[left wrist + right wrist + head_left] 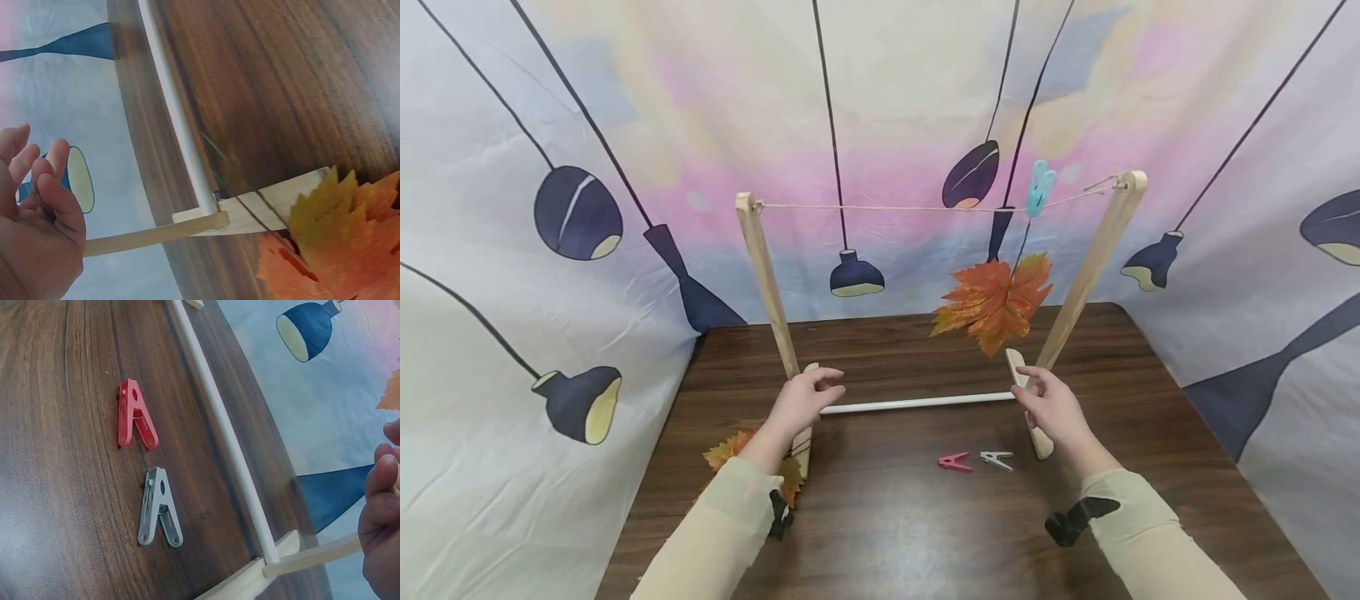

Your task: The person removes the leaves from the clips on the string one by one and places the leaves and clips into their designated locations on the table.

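My left hand [804, 402] hovers near the left foot of a wooden frame [1084, 271], fingers loosely bent with nothing in them. On the other side, my right hand [1054, 406] is held near the right foot, also without anything in its fingers. A cord [887, 207] runs between the two posts. From it a light-blue clothespin [1040, 189] hangs an orange artificial maple leaf [996, 300] by its stem. Between the feet lies a white rod [925, 403]. A red clothespin [134, 414] and a grey clothespin [160, 507] rest on the table in front of the rod.
More orange and yellow artificial leaves [340, 237] lie by the left foot, partly behind my left forearm in the head view. The brown wooden table [880, 525] ends against a backdrop cloth [895, 108] printed with dark lamps.
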Demonstrator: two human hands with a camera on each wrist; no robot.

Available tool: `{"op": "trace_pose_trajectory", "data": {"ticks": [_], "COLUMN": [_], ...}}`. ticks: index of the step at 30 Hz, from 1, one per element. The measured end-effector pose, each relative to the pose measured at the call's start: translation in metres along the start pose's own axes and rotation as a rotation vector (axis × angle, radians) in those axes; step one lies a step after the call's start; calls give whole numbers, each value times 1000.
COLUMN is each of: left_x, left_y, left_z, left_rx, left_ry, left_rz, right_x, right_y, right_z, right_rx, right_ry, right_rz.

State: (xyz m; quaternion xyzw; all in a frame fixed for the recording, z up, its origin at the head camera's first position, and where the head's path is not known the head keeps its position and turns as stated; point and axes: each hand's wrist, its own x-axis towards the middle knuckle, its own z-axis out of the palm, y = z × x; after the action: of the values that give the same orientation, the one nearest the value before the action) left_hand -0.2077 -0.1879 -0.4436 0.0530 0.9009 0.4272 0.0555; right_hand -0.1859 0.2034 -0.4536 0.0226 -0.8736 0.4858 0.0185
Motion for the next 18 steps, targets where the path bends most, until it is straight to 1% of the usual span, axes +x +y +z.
{"op": "trace_pose_trajectory", "data": {"ticks": [6,13,18], "left_x": [-1,-1,1], "left_y": [9,19,24], "left_z": [1,2,-1], "left_rx": [-17,-39,-72], "left_ry": [9,1,5], "left_rz": [6,36,46], "right_x": [0,2,2], "right_y": [-3,-6,-10], "right_z": [-3,-6,-11], "right_rx": [3,-4,44], "right_ry": [9,16,27], "right_rz": [9,-4,9]}}
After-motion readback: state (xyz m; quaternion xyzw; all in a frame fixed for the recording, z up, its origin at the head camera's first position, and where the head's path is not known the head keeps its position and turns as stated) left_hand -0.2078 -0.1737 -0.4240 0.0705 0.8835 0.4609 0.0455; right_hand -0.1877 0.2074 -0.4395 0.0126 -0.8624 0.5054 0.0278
